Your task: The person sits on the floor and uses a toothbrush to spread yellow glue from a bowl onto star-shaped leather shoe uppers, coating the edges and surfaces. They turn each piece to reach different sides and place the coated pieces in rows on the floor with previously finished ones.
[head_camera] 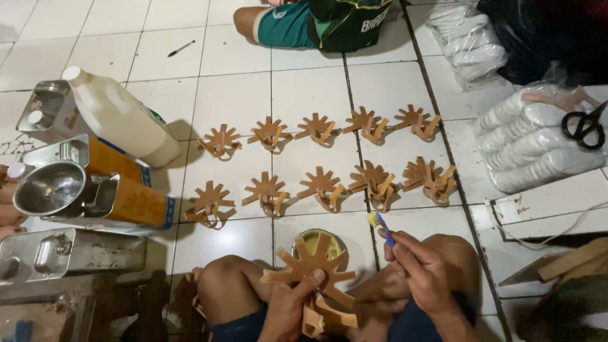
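My left hand (288, 304) holds a brown star-shaped leather piece (311, 266) with several radiating tabs, thumb pressed on its lower part. My right hand (423, 269) grips a small blue-handled brush (381, 225) whose tip carries yellow glue. Behind the held piece sits an open round tin of yellowish glue (316, 237). More brown strap pieces (323, 313) lie in my lap between my knees.
Two rows of several similar brown star pieces (320, 187) lie on the white tile floor. Metal cans, a funnel (50, 189) and a white jug (120, 117) stand at left. Bagged white discs (538, 142) with black scissors (586, 123) sit at right. Another person sits at the top (316, 25); a pen (182, 48) lies nearby.
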{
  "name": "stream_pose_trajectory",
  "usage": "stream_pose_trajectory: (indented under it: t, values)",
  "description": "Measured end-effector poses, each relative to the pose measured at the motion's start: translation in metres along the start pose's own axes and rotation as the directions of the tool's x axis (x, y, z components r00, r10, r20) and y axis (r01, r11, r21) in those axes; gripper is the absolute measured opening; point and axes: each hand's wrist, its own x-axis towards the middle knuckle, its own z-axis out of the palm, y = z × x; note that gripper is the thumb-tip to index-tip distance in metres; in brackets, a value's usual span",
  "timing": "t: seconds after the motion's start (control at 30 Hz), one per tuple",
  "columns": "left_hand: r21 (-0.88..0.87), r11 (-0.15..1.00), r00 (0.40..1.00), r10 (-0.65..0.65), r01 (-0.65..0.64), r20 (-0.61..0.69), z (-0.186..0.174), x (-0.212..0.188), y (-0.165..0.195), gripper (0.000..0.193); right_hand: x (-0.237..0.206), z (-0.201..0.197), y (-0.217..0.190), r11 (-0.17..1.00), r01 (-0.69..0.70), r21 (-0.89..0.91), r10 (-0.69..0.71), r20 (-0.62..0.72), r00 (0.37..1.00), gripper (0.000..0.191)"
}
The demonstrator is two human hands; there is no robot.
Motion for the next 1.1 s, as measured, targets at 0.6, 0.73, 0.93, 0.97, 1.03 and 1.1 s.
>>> stream_pose_trajectory:
  t: [0.6,0.73,0.93,0.97,1.03,1.1]
  values:
    - [0.124,0.984,0.991,0.121,-0.128,0.065,0.003,-0.007,0.034,0.038,-0.011,0.015,-0.017,0.936,0.134,-0.327,-0.133,0.023,0.991,0.029]
    - [0.059,0.995,0.996,0.080,-0.083,0.047,0.007,-0.008,0.040,0.036,-0.008,0.013,-0.029,0.947,0.116,-0.301,-0.118,0.011,0.993,0.030]
    - [0.132,0.971,0.976,0.182,-0.197,0.117,0.020,-0.008,0.059,0.033,0.001,0.023,-0.071,0.809,0.374,-0.453,-0.366,0.109,0.924,0.021]
    - [0.161,0.965,0.973,0.184,-0.206,0.137,0.022,-0.009,0.061,0.032,0.002,0.026,-0.078,0.798,0.402,-0.449,-0.379,0.145,0.914,0.021]
    - [0.179,0.967,0.976,0.156,-0.182,0.152,0.025,-0.017,0.063,0.032,0.004,0.031,-0.089,0.778,0.455,-0.433,-0.401,0.214,0.890,0.022]
    - [0.166,0.972,0.973,0.137,-0.168,0.185,0.028,-0.016,0.067,0.033,0.005,0.037,-0.095,0.715,0.430,-0.551,-0.364,0.231,0.902,0.026]
